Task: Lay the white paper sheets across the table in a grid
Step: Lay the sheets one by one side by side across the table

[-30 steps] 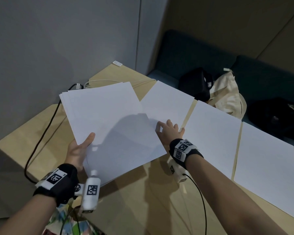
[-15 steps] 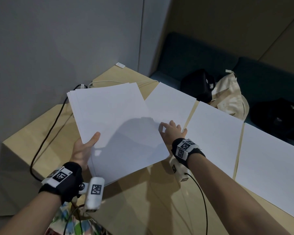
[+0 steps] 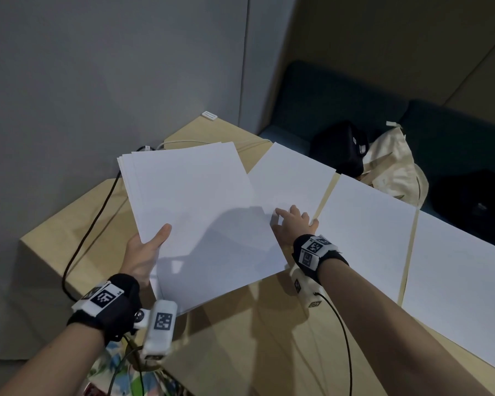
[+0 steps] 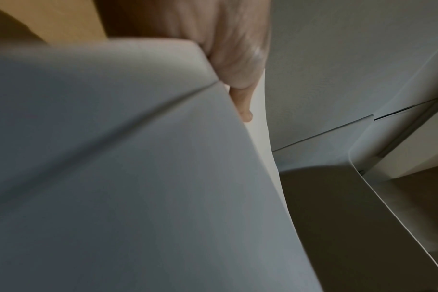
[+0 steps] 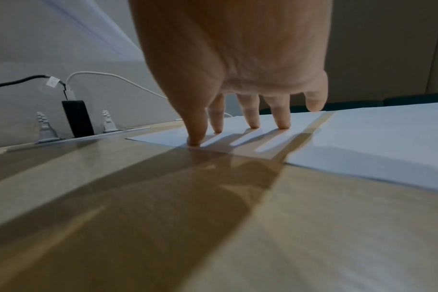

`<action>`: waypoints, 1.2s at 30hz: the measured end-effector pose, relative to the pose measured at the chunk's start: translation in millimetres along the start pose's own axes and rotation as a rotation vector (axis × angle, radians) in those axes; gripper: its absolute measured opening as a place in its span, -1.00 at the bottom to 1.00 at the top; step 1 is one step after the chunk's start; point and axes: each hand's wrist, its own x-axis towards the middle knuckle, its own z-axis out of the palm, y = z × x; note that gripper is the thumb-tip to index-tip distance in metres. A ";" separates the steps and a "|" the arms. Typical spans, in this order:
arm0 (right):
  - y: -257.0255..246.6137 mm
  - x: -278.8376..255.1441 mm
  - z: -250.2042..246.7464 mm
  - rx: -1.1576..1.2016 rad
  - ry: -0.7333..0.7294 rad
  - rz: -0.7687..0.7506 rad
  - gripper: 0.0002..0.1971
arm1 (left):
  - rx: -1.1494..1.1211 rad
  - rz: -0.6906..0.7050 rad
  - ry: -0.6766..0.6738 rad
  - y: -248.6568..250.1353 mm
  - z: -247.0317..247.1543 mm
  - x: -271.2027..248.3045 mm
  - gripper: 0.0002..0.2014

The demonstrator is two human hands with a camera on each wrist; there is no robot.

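Table (image 3: 240, 347) carries a row of laid sheets (image 3: 366, 235) running toward 3 o'clock. Paper stack (image 3: 200, 212) sits at 10 o'clock, held off the table in left hand (image 3: 143, 258), thumb on top; light, floppy, prob. slippery, best taken at a near corner. Right hand (image 3: 293, 224) flat, fingertips (image 5: 254, 126) pressing newest sheet (image 3: 292, 178). Left fingers under stack hidden; row's far end cut off.
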 end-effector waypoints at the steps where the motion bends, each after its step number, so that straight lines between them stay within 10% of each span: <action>1: -0.4 -0.4 -0.6 -0.002 -0.002 -0.001 -0.67 | -0.001 0.002 0.004 1.0 0.6 -0.9 -0.74; 12: 7.0 0.4 -17.0 0.056 0.013 -0.048 -0.61 | 0.002 -0.018 0.003 2.6 8.7 -6.3 -0.68; 19: 8.3 -55.0 -61.9 0.928 -0.170 -0.104 -0.59 | 0.052 -0.001 -0.057 2.5 26.3 -15.3 -0.67; 22: 15.9 -81.1 -66.8 0.873 -0.238 -0.172 -0.63 | 0.097 0.021 -0.099 1.4 36.0 -21.2 -0.71; 30: 47.8 -115.8 -56.3 0.930 0.042 -0.035 -0.89 | 0.092 -0.011 -0.151 -9.1 61.5 -36.3 -0.73; 36: 79.5 -148.8 -63.0 1.019 0.110 -0.008 -0.73 | 0.121 0.017 -0.131 -21.2 71.7 -61.5 -0.78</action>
